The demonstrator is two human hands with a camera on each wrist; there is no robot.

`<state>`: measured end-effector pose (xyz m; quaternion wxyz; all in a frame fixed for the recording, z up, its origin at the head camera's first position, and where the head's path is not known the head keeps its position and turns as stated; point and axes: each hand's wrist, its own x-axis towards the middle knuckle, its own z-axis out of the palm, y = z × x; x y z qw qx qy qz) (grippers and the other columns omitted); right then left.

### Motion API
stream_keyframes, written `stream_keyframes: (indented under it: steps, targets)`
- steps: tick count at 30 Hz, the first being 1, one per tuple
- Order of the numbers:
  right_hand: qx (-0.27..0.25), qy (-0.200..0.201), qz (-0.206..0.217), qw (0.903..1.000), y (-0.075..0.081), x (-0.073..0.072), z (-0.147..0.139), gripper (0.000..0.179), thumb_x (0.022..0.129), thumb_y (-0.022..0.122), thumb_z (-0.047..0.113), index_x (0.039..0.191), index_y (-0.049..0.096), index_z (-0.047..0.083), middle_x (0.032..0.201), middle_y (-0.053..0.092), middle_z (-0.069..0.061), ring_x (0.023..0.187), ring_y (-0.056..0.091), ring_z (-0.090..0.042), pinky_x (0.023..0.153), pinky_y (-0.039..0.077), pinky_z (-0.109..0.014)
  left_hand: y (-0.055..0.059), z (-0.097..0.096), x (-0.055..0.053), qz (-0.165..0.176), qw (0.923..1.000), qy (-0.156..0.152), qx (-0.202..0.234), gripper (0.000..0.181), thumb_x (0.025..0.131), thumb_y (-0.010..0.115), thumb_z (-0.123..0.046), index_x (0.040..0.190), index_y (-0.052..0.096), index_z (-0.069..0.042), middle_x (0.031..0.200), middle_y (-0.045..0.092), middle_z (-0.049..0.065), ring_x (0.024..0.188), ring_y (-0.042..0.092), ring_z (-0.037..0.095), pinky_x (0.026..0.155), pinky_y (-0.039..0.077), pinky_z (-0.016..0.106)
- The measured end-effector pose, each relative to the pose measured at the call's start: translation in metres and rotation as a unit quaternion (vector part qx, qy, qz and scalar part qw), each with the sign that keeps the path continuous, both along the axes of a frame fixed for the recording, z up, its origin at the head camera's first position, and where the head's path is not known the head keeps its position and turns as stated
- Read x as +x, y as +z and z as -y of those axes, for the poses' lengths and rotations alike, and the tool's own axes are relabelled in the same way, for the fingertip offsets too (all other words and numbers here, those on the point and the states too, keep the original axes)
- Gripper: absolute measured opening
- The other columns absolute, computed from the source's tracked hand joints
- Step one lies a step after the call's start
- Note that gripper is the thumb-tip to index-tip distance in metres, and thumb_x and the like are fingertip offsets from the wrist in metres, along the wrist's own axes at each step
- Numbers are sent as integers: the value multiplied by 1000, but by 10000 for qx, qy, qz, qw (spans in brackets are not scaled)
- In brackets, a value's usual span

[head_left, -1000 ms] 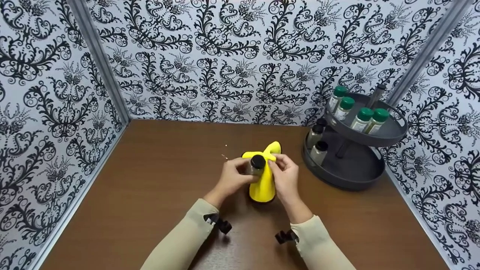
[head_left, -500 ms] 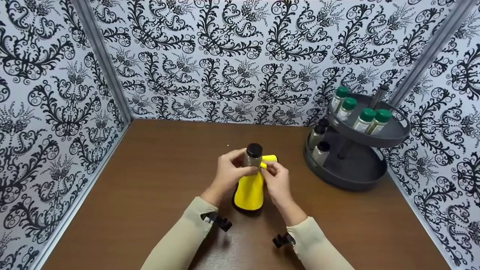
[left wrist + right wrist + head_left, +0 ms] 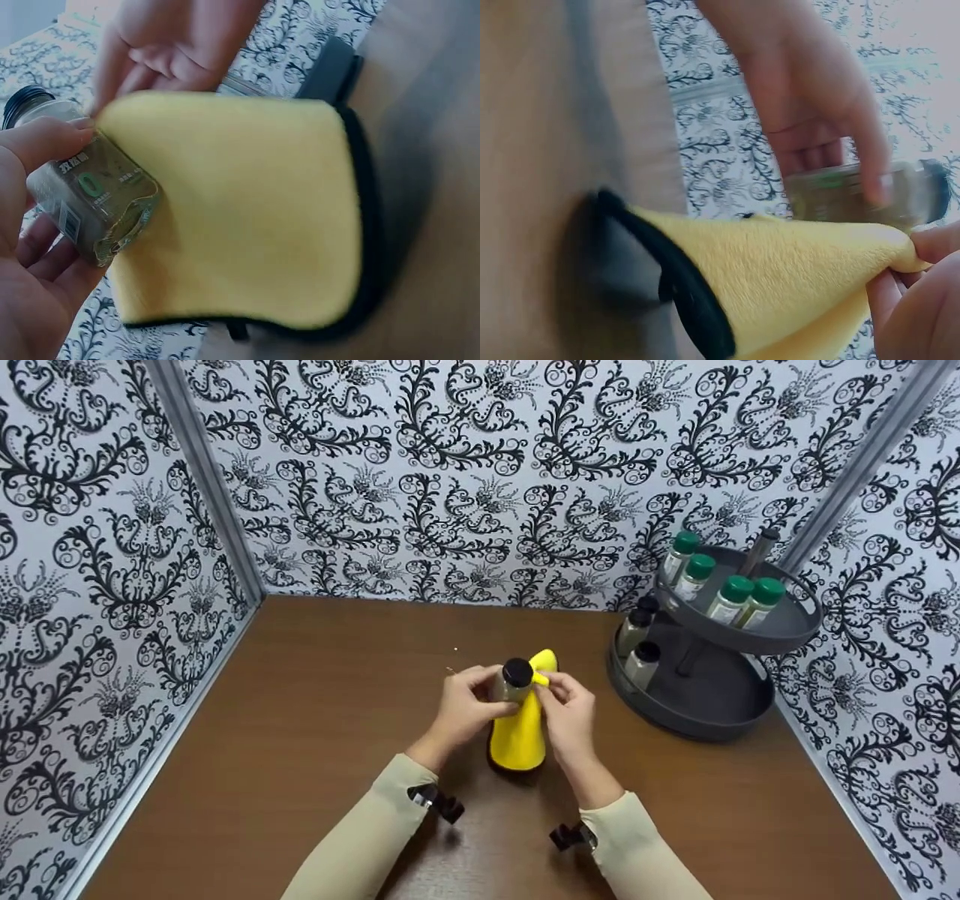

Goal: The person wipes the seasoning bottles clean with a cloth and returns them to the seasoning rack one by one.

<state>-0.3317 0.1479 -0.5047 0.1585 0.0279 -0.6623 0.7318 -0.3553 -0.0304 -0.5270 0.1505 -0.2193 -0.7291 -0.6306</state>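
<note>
My left hand grips a clear spice jar round its sides, thumb on the front and the other fingers behind. The jar has a black screw lid and a printed label with a green mark, and its contents look greyish-brown. Between thumb and fingertips, my right hand pinches a yellow cloth edged in black. Bunched at the pinch, the cloth hangs down and spreads wider below, right beside the jar. In the right wrist view, the cloth's upper edge overlaps the jar's lower side.
A dark two-tier turntable rack stands at the back right. Several green-capped jars are on its upper tier, black-capped jars on the lower. Small light specks lie on the brown table. Patterned walls enclose it.
Both hands, the jar and the cloth shifted slightly left half a second ago, then back right. The cloth's folds have changed, and its left flap seen at first no longer shows.
</note>
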Motion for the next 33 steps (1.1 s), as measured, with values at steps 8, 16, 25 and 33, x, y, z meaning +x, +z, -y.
stream_keyframes:
  steps: [8,16,25,33]
  targets:
    - [-544,-174,-418,9975,22,5,-7,20,96,68,-10,114,69,-18,98,80,-9,89,75,-11,82,62,-23,-17,-3,-5,136,9993,-97,-327,47,75,95,-15,120,82,-18,106,78,4,91,67,14,80,59,25]
    - [-362,-153,-501,9980,25,5,-12,20,97,68,-7,115,69,-16,103,80,-13,89,75,-12,80,62,-24,-21,-6,-4,207,9985,-324,-383,46,76,95,-19,120,82,-21,110,79,1,93,69,14,84,60,28]
    - [-273,125,-257,9992,7,-3,-9,17,98,68,-6,114,70,-12,102,80,-9,91,75,-13,82,62,-24,-9,-6,0,-2,9985,-511,-171,47,78,94,-18,124,80,-18,116,80,2,96,72,17,86,63,31]
    - [-171,350,-79,9992,-8,-7,-3,14,99,68,-5,111,70,-11,99,81,-8,87,76,-11,80,63,-26,2,-4,4,50,9996,-279,29,47,76,96,-16,121,82,-20,104,77,5,89,68,17,80,60,27]
